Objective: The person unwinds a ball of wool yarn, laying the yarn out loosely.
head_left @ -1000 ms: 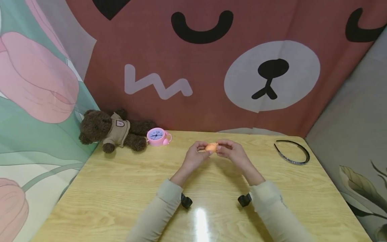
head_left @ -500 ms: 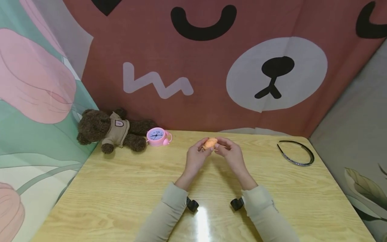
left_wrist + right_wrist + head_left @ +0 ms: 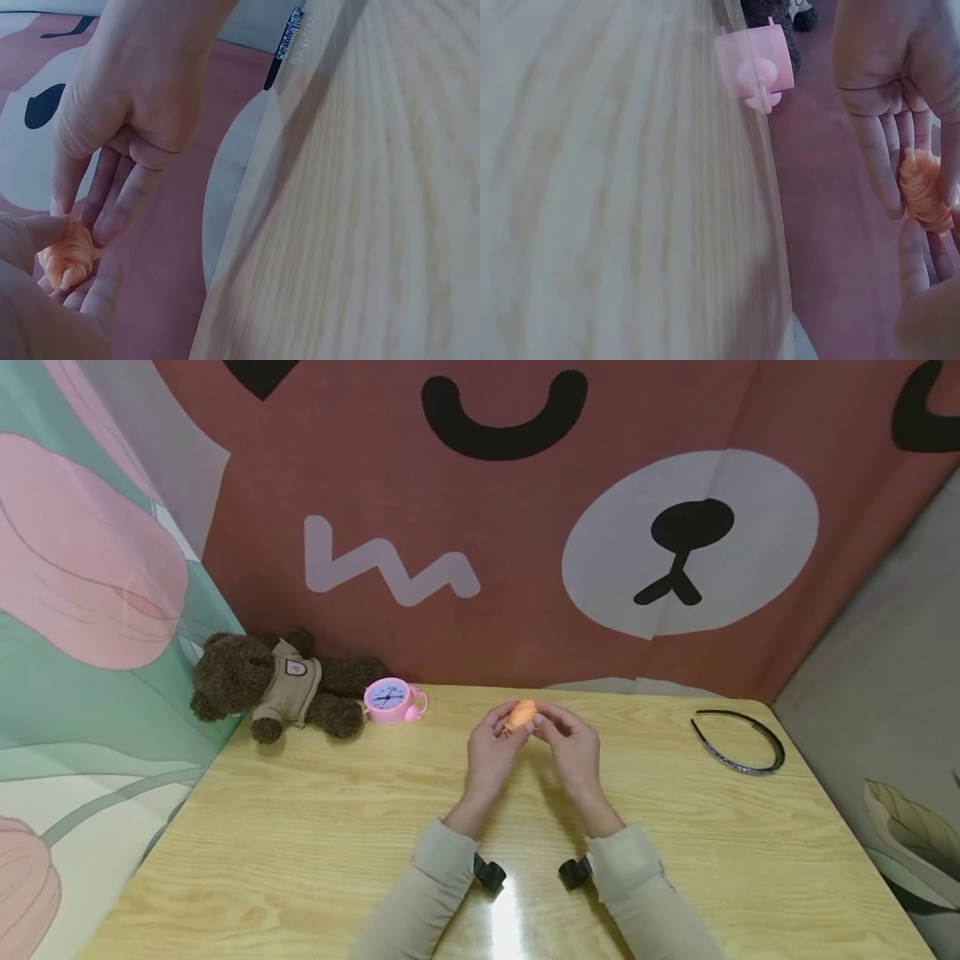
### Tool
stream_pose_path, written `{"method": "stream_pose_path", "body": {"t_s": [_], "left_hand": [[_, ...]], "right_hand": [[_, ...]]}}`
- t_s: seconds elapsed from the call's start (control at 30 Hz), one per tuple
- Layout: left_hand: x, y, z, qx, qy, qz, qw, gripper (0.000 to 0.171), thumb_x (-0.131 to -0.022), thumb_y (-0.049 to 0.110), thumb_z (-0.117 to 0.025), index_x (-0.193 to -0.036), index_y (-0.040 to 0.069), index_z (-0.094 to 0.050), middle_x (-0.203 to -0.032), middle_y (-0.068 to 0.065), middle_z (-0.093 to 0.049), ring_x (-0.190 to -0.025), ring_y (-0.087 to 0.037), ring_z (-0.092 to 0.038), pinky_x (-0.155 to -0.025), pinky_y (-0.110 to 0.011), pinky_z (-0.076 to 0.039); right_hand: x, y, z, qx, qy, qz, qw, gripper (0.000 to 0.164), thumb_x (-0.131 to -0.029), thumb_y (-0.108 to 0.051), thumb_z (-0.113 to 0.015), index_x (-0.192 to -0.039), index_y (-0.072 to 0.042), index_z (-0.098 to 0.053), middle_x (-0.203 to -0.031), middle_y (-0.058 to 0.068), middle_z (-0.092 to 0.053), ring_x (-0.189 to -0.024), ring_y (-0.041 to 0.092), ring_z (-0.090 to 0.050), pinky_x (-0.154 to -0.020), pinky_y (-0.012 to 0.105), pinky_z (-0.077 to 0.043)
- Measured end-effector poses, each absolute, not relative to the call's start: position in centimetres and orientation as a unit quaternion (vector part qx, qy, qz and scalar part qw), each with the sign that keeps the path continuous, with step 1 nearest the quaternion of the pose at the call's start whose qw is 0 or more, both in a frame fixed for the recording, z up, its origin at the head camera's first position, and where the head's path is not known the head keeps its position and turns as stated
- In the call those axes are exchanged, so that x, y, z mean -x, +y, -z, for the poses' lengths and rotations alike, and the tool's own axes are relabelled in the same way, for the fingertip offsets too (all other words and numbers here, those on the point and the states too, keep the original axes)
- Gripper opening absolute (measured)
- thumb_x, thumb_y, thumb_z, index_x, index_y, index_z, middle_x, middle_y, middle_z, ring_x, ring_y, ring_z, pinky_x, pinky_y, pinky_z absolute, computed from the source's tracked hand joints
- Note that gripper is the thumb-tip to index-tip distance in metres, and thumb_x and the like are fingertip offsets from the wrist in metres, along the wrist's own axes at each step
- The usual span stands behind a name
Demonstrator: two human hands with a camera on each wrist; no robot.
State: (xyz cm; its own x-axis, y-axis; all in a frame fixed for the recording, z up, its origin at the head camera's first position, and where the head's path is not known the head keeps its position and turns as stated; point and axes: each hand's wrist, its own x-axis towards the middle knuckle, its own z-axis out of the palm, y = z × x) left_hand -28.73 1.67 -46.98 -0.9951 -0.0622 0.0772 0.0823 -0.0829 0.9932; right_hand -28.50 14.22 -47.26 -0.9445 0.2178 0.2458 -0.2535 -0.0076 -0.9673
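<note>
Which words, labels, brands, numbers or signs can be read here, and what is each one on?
No text can be read.
Pink clock: marks too small to read.
Patch on the shirt of the teddy bear: too small to read.
Held orange bundle: no writing shows.

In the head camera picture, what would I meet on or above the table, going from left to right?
Brown teddy bear → pink alarm clock → left-hand grip → orange bundle → right-hand grip → dark headband.

ridged orange bundle (image 3: 71,259), pinched by left hand (image 3: 45,319) and right hand (image 3: 127,105); wood tabletop (image 3: 360,210) alongside, glittery headband (image 3: 286,43) near its edge.
</note>
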Motion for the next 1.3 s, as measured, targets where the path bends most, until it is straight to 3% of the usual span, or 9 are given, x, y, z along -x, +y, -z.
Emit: {"method": "stream_pose_path", "body": {"t_s": [0.17,0.3,0.5,0.7,0.83,0.97,1.07,1.3], "left_hand": [[28.6,2.2,47.3,0.003,-0.666,0.744,0.048,0.043,-0.087,0.009,-0.078,-0.128,0.005,-0.067,-0.123,-0.017,-0.072,-0.112,-0.023,-0.070,-0.082,-0.021,-0.059],[28.4,2.5,47.3,0.008,-0.652,0.757,0.042,0.043,-0.088,0.006,-0.076,-0.129,0.003,-0.065,-0.123,-0.018,-0.071,-0.104,-0.019,-0.070,-0.075,-0.021,-0.060],[28.4,2.1,47.1,-0.004,-0.600,0.800,-0.001,0.044,-0.094,0.005,-0.064,-0.137,0.001,-0.056,-0.121,-0.018,-0.066,-0.091,-0.015,-0.069,-0.075,-0.025,-0.062],[28.6,1.1,46.5,-0.023,-0.481,0.871,-0.101,0.035,-0.101,0.012,-0.052,-0.135,0.005,-0.051,-0.117,-0.007,-0.054,-0.091,-0.016,-0.061,-0.081,-0.022,-0.057],[28.9,0.6,46.5,-0.022,-0.448,0.885,-0.128,0.029,-0.103,0.012,-0.053,-0.131,0.002,-0.050,-0.116,-0.007,-0.054,-0.092,-0.015,-0.061,-0.081,-0.020,-0.056],[29.0,0.1,46.5,-0.025,-0.455,0.876,-0.156,0.031,-0.103,0.013,-0.051,-0.132,0.002,-0.049,-0.112,-0.006,-0.054,-0.089,-0.014,-0.061,-0.075,-0.019,-0.050],[29.1,-0.1,46.5,-0.031,-0.462,0.870,-0.167,0.030,-0.104,0.017,-0.051,-0.131,0.005,-0.050,-0.109,-0.004,-0.056,-0.086,-0.013,-0.061,-0.071,-0.019,-0.049],[29.4,-0.5,46.9,-0.036,-0.463,0.873,-0.150,0.024,-0.102,0.012,-0.061,-0.124,0.005,-0.056,-0.108,-0.006,-0.060,-0.085,-0.013,-0.067,-0.075,-0.018,-0.058]], "right_hand": [[28.3,14.1,47.6,0.000,-0.665,-0.719,0.200,0.022,-0.093,-0.013,-0.074,-0.108,0.004,-0.076,-0.109,0.021,-0.073,-0.084,0.007,-0.074,-0.078,0.028,-0.063],[28.2,14.0,47.8,0.017,-0.647,-0.730,0.219,0.020,-0.094,-0.010,-0.073,-0.104,0.007,-0.075,-0.098,0.008,-0.076,-0.080,0.007,-0.074,-0.073,0.028,-0.063],[28.2,14.0,47.9,0.042,-0.620,-0.761,0.186,0.023,-0.098,-0.012,-0.067,-0.108,0.009,-0.069,-0.090,-0.006,-0.075,-0.082,0.011,-0.075,-0.070,0.026,-0.063],[28.3,14.4,48.0,0.051,-0.580,-0.805,0.111,0.020,-0.103,-0.014,-0.059,-0.112,0.005,-0.062,-0.101,0.002,-0.075,-0.089,0.013,-0.075,-0.076,0.025,-0.063],[28.5,15.0,47.9,0.060,-0.539,-0.836,0.086,0.018,-0.105,-0.016,-0.056,-0.112,0.000,-0.059,-0.108,0.009,-0.074,-0.092,0.013,-0.074,-0.081,0.025,-0.062],[28.6,15.6,47.6,0.067,-0.511,-0.853,0.076,0.018,-0.106,-0.018,-0.054,-0.112,-0.001,-0.059,-0.106,0.006,-0.074,-0.092,0.013,-0.074,-0.083,0.024,-0.061],[28.7,16.1,47.4,0.069,-0.493,-0.864,0.074,0.020,-0.107,-0.019,-0.053,-0.111,-0.001,-0.060,-0.102,0.004,-0.075,-0.092,0.013,-0.074,-0.083,0.024,-0.061],[28.7,17.6,46.7,0.080,-0.424,-0.899,0.077,0.016,-0.107,-0.016,-0.051,-0.104,-0.004,-0.061,-0.096,0.005,-0.075,-0.085,0.013,-0.074,-0.080,0.023,-0.061]]}}
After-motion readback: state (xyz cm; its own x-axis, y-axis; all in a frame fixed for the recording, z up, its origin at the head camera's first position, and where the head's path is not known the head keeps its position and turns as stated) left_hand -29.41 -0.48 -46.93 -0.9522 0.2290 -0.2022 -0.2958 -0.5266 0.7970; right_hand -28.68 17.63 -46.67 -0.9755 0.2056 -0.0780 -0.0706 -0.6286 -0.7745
